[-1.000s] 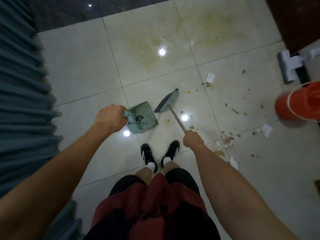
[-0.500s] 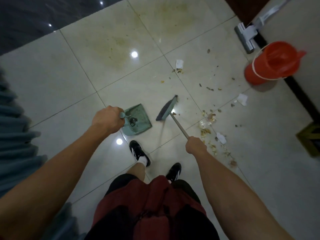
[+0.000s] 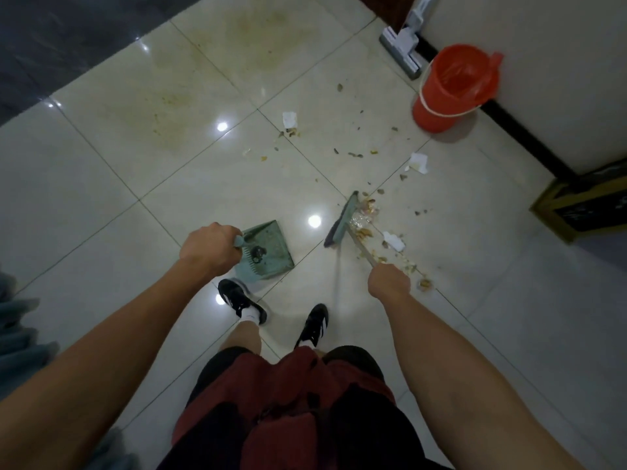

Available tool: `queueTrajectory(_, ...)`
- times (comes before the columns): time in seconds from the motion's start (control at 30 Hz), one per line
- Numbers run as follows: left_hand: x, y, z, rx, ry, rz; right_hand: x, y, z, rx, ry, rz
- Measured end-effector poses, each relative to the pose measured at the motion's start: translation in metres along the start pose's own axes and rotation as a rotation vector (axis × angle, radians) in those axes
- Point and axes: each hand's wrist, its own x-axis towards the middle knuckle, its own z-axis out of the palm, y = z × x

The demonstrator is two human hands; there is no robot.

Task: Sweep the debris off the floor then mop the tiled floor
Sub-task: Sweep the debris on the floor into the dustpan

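My left hand (image 3: 209, 249) grips the handle of a green dustpan (image 3: 268, 254), which sits on the pale tiled floor (image 3: 101, 184) with a dark clump in it. My right hand (image 3: 388, 281) grips the handle of a small broom (image 3: 341, 220). The broom head stands on the floor right beside a pile of debris (image 3: 364, 218), made of yellowish crumbs, clear plastic and paper scraps. More crumbs and white paper bits (image 3: 419, 162) lie scattered further out. Yellow-green stains (image 3: 169, 103) mark the tiles beyond.
A red bucket (image 3: 453, 88) with a red liner stands by the white wall at upper right. A flat mop head (image 3: 402, 52) leans next to it. A dark box with a gold edge (image 3: 583, 205) sits at right. Teal fabric (image 3: 15, 334) lies at left. My feet (image 3: 242, 300) stand behind the dustpan.
I have turned and stepped toward the right. The broom has moved right, away from the dustpan, and now stands against the debris pile. Both hands keep their grips.
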Motion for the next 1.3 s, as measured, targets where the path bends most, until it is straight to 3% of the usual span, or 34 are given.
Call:
queueTrajectory(0.23, 0.01, 0.047, -0.013, 0.037, 0.005, 0.083, -0.006, -0.003, -0.014, -0.013, 0.02, -0.04)
queueTrajectory(0.47, 0.02, 0.034, -0.027, -0.016, 0.033, 0.078, -0.004, -0.023, -0.018, 0.032, 0.051, -0.094)
queueTrajectory(0.67, 0.04, -0.021, -0.041, -0.082, 0.035, 0.016, 0.01, -0.089, -0.037, 0.088, 0.036, -0.165)
queueTrajectory(1.07, 0.089, -0.196, -0.077, -0.233, 0.034, -0.198, 0.041, -0.27, -0.091, 0.014, 0.025, -0.254)
queueTrajectory(1.3, 0.129, -0.235, -0.102, -0.26, 0.035, -0.266, 0.079, -0.344, -0.116, -0.009, -0.006, -0.303)
